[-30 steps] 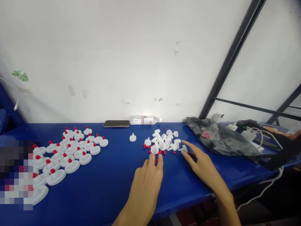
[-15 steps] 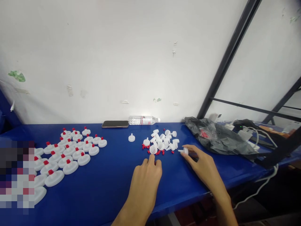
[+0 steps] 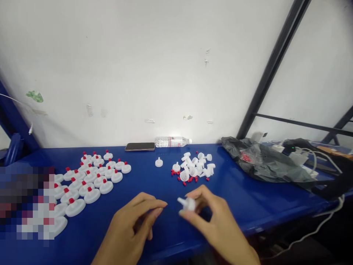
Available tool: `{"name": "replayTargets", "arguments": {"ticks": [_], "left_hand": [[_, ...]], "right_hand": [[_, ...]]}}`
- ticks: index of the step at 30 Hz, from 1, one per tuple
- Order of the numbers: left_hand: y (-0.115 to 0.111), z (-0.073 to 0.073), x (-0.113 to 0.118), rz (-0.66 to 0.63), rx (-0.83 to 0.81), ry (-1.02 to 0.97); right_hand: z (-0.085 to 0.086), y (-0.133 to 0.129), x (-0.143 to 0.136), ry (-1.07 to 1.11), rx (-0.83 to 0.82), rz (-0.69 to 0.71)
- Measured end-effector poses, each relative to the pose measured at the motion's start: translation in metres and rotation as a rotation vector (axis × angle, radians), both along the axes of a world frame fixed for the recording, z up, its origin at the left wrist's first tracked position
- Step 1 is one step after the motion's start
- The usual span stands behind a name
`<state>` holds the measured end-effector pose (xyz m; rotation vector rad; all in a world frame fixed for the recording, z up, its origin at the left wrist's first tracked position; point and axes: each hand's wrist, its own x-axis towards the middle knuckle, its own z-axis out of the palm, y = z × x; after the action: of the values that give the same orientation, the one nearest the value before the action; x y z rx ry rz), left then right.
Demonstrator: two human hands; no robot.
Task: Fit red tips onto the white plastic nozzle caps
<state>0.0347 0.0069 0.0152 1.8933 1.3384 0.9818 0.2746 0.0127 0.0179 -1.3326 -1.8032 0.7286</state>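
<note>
White plastic shows between the thumb and fingers of the right hand [image 3: 217, 217]: a spout cap [image 3: 189, 204], slightly blurred, its spout tilted and pointing toward the left hand [image 3: 132, 222]. The left hand is just beside it, thumb and forefinger pressed together at the tips; whether something small sits between them cannot be told. The cap is well apart from those fingertips, and both hands are over the near edge of the blue table [image 3: 146, 180].

Beyond the right hand, toward the far edge, lies a loose pile of white spout caps [image 3: 193, 170], some upright, some on their sides, with small red caps [image 3: 184, 183] scattered mostly along its near side. One lone spout cap [image 3: 159, 163] stands upright to the left of the pile. Along the far edge a clear bottle [image 3: 169, 141] lies on its side, a phone [image 3: 139, 147] flat just beside its base. Toward the left edge, white lids [image 3: 92, 196] with red tips stand close together, partly hidden by a blurred patch. Toward the right edge sits a crumpled black plastic bag [image 3: 270, 163].
</note>
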Motion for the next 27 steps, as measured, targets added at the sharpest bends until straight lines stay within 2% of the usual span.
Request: {"name": "replayTargets", "arguments": {"ticks": [3,6,8,11,14,21,27], "left_hand": [[-0.002,0.003,-0.018,0.066,-0.294,-0.143],[0.001,0.003,-0.021,0.031,-0.385,-0.22],[0.003,0.002,-0.018,-0.01,-0.391,-0.245],[0.004,0.003,-0.012,-0.003,-0.38,-0.238],[0.004,0.004,-0.011,0.022,-0.379,-0.225],[0.003,0.001,-0.014,-0.008,-0.378,-0.182],[-0.002,0.001,-0.006,0.049,-0.29,-0.157]], "right_hand": [[0.002,-0.01,-0.035,-0.05,-0.1,0.118],[-0.003,-0.009,-0.049,-0.086,-0.137,0.154],[-0.007,-0.006,-0.049,-0.07,-0.141,0.153],[-0.011,-0.004,-0.045,-0.022,-0.146,0.137],[-0.01,-0.005,-0.043,0.004,-0.157,0.125],[-0.007,-0.006,-0.043,0.03,-0.148,0.128],[-0.011,-0.007,-0.042,0.043,-0.12,0.09]]}}
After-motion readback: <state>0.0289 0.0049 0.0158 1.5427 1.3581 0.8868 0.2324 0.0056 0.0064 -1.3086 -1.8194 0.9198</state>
